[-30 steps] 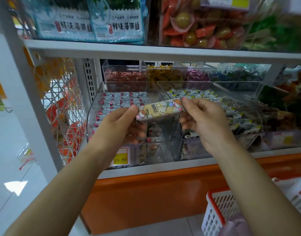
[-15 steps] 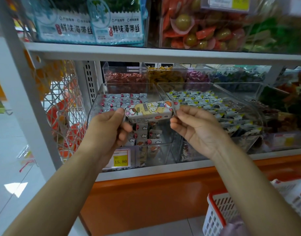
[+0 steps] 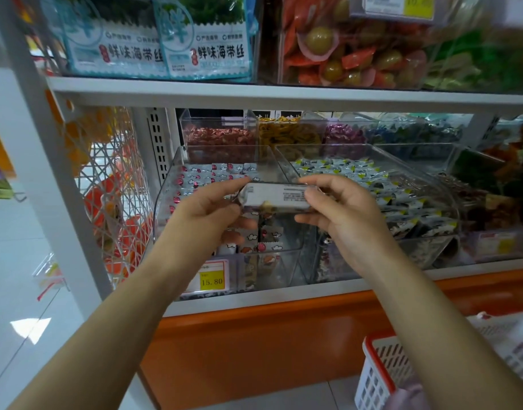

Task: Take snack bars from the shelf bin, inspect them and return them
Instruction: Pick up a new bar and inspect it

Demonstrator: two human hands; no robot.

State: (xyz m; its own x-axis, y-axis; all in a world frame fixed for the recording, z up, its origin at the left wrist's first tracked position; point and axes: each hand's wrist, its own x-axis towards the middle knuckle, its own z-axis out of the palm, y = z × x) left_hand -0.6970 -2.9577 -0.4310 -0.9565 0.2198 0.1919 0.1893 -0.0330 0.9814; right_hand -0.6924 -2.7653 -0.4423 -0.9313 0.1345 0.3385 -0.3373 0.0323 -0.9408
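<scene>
At five o'clock, nearest the viewer, a white basket [image 3: 381, 371] with a red rim sits low by the floor. Two bare forearms reach up from the bottom edge toward the centre.

At the centre, the left hand [image 3: 207, 211] and right hand [image 3: 343, 211] hold one bar [image 3: 276, 196] level between them. Each hand pinches an end, thumb on top and fingers curled beneath. The bar's pale back faces the viewer, with blocks of small print too fine to read. It is held just in front of and above a clear bin [image 3: 171, 184], touching nothing else.

Judging by this, one bar is out of the bin and the check of its back label is under way; putting it back is left to do, and perhaps more bars after it.

Beyond the hands, the bin holds many wrapped bars with red dots and cloud shapes. Below it, at six o'clock, a yellow price tag [image 3: 212, 278] reads 15.80. At three o'clock a second bin [image 3: 426, 176] holds pale sachets with dark and yellow marks. Behind, smaller tubs hold red, yellow, purple and blue sweets.

At twelve o'clock, on the shelf above, blue-edged packets [image 3: 204, 48] read 鲜味海带丝. At one o'clock lie red-wrapped green fruits, under a yellow tag [image 3: 417, 4] too blurred to read.
</scene>
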